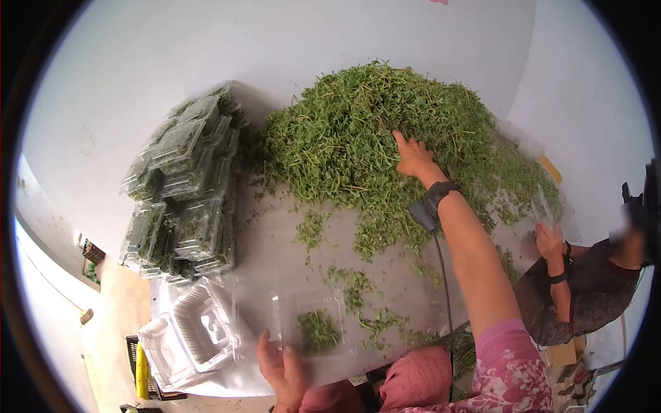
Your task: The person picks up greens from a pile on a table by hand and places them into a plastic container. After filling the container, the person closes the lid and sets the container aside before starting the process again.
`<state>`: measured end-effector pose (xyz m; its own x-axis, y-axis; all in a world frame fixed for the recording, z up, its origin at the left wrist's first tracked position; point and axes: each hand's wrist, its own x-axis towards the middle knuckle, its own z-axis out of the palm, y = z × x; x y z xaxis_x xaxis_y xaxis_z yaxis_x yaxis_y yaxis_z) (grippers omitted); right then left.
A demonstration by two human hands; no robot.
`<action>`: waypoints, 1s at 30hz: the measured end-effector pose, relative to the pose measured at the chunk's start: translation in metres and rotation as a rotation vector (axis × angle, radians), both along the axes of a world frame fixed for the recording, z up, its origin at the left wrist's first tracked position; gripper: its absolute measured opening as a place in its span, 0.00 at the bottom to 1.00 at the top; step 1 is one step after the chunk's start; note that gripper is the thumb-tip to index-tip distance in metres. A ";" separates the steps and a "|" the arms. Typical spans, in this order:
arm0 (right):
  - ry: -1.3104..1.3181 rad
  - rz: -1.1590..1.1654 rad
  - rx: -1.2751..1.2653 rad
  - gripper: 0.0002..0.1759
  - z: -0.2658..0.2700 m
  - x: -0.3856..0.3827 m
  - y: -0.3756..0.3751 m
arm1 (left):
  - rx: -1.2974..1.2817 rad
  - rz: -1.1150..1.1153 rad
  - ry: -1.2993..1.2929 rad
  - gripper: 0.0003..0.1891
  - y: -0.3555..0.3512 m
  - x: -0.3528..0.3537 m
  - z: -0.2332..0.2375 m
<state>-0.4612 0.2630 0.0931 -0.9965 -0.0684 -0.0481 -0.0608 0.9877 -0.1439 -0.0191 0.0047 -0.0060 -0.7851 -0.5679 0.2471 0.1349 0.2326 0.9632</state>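
A large heap of leafy green stems (330,138) lies against the wall. My right hand (416,158) is on the face of this heap, palm down, with the index finger stretched out and nothing visibly gripped. Near the table's front edge, a clear plastic clamshell box (339,303) lies with its lid side to the left. Inside it is a small bunch of greens (318,332). My left hand (284,368) is at the box's front left edge, thumb and fingers apart; whether it touches the box is hard to tell.
Filled clamshell boxes (182,186) are stacked at the left. Nested clear boxes (200,330) stand at the front left. Loose sprigs (358,289) are scattered on the table. At the right, a co-worker's hand (549,241) holds a clear box. A cable (444,275) hangs by my right forearm.
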 end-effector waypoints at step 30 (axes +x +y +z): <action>0.247 0.043 -0.563 0.38 0.082 0.136 0.106 | 0.074 -0.024 0.033 0.24 0.003 -0.001 0.004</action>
<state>-0.3254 0.3688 0.1748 -0.9694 -0.0568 0.2388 -0.1971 0.7601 -0.6193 -0.0201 0.0080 -0.0022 -0.7910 -0.5664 0.2312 0.1718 0.1571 0.9725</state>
